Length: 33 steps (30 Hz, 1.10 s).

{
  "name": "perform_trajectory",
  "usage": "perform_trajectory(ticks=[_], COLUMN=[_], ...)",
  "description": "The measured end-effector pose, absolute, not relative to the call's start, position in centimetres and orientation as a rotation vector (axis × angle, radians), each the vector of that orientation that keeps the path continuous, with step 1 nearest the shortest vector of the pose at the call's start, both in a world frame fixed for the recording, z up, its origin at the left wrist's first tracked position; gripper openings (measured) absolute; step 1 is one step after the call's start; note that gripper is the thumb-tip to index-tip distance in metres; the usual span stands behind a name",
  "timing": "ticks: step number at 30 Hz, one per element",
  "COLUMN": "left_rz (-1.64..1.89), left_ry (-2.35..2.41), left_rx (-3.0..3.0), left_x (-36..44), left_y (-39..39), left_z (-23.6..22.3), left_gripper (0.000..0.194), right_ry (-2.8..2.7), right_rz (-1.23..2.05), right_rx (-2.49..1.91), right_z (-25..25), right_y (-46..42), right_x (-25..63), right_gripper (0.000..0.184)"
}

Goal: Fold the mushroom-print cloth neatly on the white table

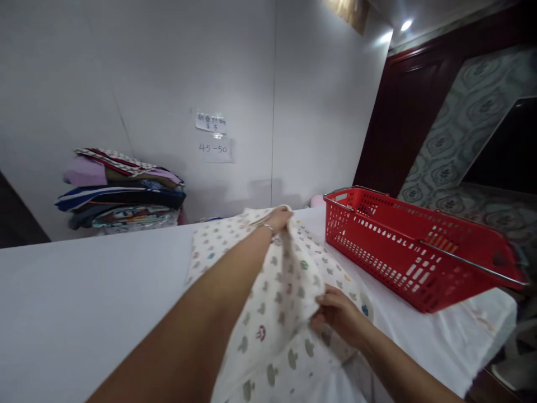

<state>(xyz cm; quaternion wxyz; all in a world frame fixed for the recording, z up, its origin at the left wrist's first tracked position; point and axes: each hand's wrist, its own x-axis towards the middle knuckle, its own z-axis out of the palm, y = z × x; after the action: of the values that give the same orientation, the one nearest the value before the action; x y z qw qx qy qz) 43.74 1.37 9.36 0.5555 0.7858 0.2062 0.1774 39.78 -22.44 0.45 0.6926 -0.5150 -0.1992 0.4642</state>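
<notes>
The white printed cloth (289,313) lies on the surface (104,313), to the left of the red basket (390,235), with one part raised in a fold. Your left hand (280,219) has its grip pinching the cloth at its far end; your right hand (335,310) is pinching the raised edge, nearer to you than the basket. Farther left of the basket, there stands a pile of clothes (126,193) before the wall (176,67). Two paper notes (217,150) are higher than the basket, also to its left.
</notes>
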Motion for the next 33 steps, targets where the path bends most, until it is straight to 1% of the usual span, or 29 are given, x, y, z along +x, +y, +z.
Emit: perform_trajectory(ticks=[1,3,6,8,9,13,15,18,19,21,24,26,33], left_rz=[0.371,0.296,0.25,0.236,0.235,0.254,0.26,0.294,0.31,0.304,0.259,0.23,0.238], left_ry=[0.471,0.433,0.382,0.33,0.237,0.061,0.107,0.306,0.337,0.37,0.395,0.393,0.339], left_rx=[1.883,1.945,2.051,2.134,2.279,2.601,2.652,2.68,2.688,2.711,2.746,2.768,2.817], left_x=[45.2,46.4,44.1,40.2,37.9,27.7,22.8,16.6,14.9,12.2,10.1,9.9,10.6], left_y=[-0.2,-3.2,-6.0,-6.6,-6.6,-6.5,-6.7,-7.1,-7.2,-7.5,-8.1,-8.5,-9.4], left_z=[8.7,6.7,3.7,2.7,2.5,3.2,3.0,1.2,0.3,-1.3,-2.8,-3.1,-2.5], left_gripper=[0.035,0.038,0.034,0.03,0.029,0.027,0.026,0.025,0.026,0.034,0.048,0.05,0.031], right_ry=[-0.365,-0.215,-0.131,-0.134,-0.133,-0.139,-0.143,-0.147,-0.147,-0.159,-0.213,-0.243,-0.186], right_rz=[0.977,0.936,0.956,0.98,0.989,0.997,0.985,0.962,0.952,0.933,0.905,0.875,0.744], right_rx=[-1.174,-1.22,-1.255,-1.228,-1.208,-1.156,-1.169,-1.211,-1.221,-1.223,-1.209,-1.216,-1.241], right_z=[-0.3,-2.0,-3.8,-4.3,-4.4,-4.2,-4.0,-3.6,-3.4,-2.8,-1.6,-0.6,2.2], right_y=[-24.6,-28.0,-30.7,-31.2,-31.2,-30.6,-30.3,-30.0,-30.1,-30.2,-30.4,-30.3,-28.5], right_x=[41.2,43.3,44.6,44.7,44.6,44.6,44.7,44.7,44.7,44.6,44.6,44.8,45.8], right_gripper=[0.019,0.019,0.019,0.019,0.019,0.016,0.018,0.018,0.018,0.017,0.012,0.008,0.011])
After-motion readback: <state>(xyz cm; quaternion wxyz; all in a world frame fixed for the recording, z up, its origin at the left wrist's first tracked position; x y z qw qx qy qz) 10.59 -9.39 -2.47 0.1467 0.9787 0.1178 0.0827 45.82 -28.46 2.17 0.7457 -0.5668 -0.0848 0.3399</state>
